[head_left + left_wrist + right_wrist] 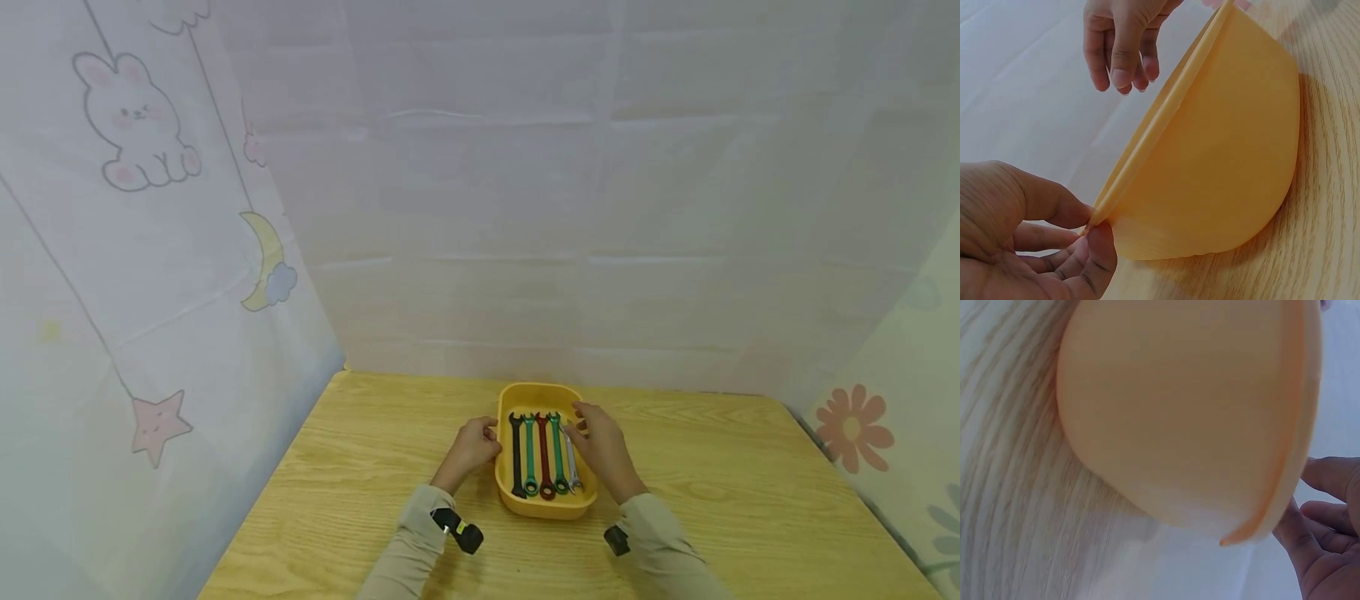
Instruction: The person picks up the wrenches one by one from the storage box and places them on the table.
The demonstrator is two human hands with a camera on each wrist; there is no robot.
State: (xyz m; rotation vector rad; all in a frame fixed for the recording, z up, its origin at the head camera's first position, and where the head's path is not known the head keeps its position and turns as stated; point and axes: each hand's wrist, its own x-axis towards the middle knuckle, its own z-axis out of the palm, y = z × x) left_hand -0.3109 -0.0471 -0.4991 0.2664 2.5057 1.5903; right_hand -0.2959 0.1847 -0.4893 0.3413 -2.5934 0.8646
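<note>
A yellow plastic tray (546,508) sits on the table, and in it a row of combination wrenches lies side by side. From left to right come a black wrench (517,454), a green wrench (530,454), a red wrench (544,454), another green wrench (559,454) and a silver wrench (572,467). My left hand (474,446) pinches the tray's left rim between thumb and fingers, plainest in the left wrist view. Over the right rim hangs my right hand (603,446), fingers loosely bent and fingertips near the silver wrench, with nothing held between them.
The wood-grain table (375,467) ends at a pale sheet wall (480,208) close behind the tray. Printed sheets stand to the left and right. Each wrist wears a small black camera mount (459,531).
</note>
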